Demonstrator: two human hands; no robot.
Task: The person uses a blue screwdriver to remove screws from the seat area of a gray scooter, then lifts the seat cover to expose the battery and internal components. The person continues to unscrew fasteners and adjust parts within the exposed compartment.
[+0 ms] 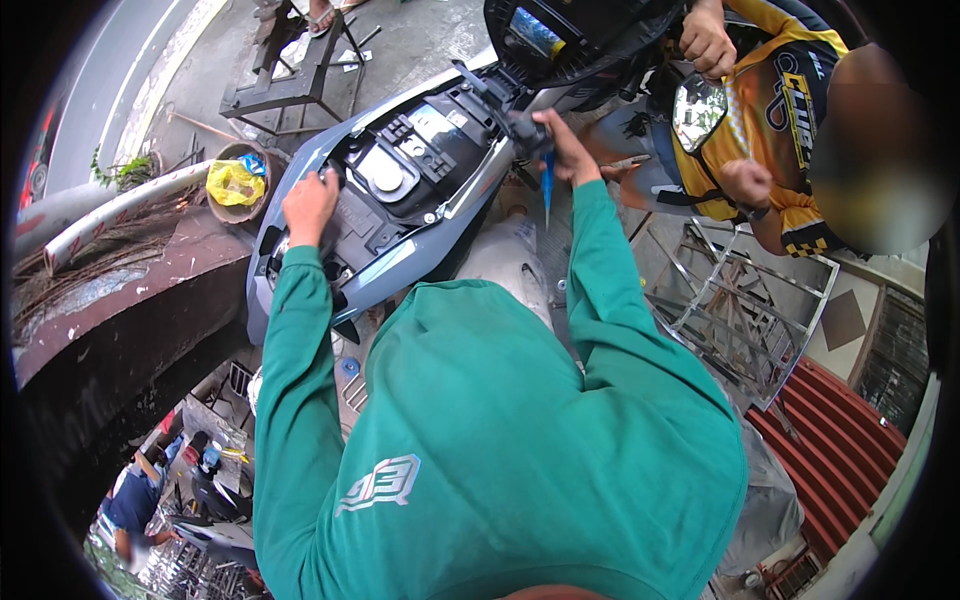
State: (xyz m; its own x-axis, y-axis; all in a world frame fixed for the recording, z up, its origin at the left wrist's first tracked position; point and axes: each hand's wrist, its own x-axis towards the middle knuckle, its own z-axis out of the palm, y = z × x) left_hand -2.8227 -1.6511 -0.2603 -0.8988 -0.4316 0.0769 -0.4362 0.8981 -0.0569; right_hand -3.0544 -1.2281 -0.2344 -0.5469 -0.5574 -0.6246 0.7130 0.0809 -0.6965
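Observation:
A grey-blue scooter [446, 240] stands in front of me with its under-seat area uncovered. Black plastic parts and a round white-grey cap [386, 174] show inside it. Over the scooter's rear left side, my left hand [311, 207] has its fingers curled; what they hold, if anything, is hidden. My right hand [570, 150] is by the black hinge-like part [522, 128] at the front of the opening. It grips a blue screwdriver [548, 186] with the tip pointing down, and its index finger reaches to the black part. Beyond rises a black panel [600, 35].
At the right, a person in a yellow and black shirt [775, 110] stands close to the scooter's mirror [699, 112]. A metal frame [815, 310] is at the right. To the left are a pot with a yellow bag [236, 183], a pipe [120, 215] and a metal stand [290, 88].

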